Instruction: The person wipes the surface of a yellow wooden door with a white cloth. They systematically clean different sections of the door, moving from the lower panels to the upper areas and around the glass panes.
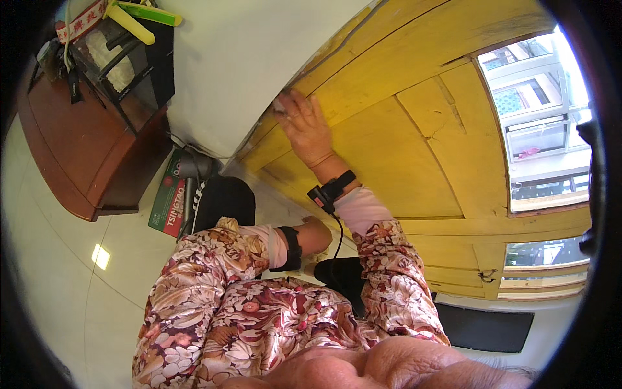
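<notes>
My right hand [306, 129] reaches up to the yellow wooden door [369, 149], close to where its edge meets the white wall. The fingers are bent and pressed together over a small pale thing [280, 104] at the fingertips; its kind is too unclear to name. A black strap with a small cabled device [327, 194] is on that wrist. Lower down, my left hand [315, 235] is bent at the wrist near my dark trouser leg and in front of the door's lower part. Its fingers are hidden, so what it holds or touches does not show.
To the left stands a reddish-brown wooden cabinet [84, 149] with a dark rack [129, 71] and a yellow-green handled tool [139, 19] on top. A red and green carton [170, 201] sits beside my leg. A black mat [483, 327] lies at the lower right.
</notes>
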`<state>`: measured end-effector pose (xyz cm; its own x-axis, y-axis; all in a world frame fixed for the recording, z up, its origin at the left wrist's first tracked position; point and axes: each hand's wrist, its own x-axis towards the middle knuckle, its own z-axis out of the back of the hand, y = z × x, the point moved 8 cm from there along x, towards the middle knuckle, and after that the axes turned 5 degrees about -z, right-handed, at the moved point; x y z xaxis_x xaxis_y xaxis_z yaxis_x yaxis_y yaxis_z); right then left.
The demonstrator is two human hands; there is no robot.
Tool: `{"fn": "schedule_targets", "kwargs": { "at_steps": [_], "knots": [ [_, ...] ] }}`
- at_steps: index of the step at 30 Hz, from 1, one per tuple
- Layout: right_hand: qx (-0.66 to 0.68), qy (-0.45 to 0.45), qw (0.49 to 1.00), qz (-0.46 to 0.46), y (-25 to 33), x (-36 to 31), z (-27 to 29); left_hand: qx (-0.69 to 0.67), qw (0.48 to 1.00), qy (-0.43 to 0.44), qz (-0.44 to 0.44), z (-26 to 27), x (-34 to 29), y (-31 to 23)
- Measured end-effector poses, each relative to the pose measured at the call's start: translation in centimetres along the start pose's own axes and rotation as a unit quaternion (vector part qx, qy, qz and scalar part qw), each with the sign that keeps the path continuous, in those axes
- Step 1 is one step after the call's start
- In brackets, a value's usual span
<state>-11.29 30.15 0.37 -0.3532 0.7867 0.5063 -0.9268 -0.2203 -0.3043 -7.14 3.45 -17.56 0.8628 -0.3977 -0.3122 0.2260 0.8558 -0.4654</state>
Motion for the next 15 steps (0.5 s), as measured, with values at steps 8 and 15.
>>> {"fn": "schedule_targets", "kwargs": {
  "at_steps": [8,15],
  "knots": [
    [0.036,0.080,0.995,0.047,1.7,-2.9,-3.5,0.001,0.977,0.187,0.106,-1.3,2.6,2.0],
    [0.024,0.035,0.999,0.024,-0.8,0.7,2.9,0.010,0.999,0.016,0.049,2.3,-1.1,1.6]
  ]
}}
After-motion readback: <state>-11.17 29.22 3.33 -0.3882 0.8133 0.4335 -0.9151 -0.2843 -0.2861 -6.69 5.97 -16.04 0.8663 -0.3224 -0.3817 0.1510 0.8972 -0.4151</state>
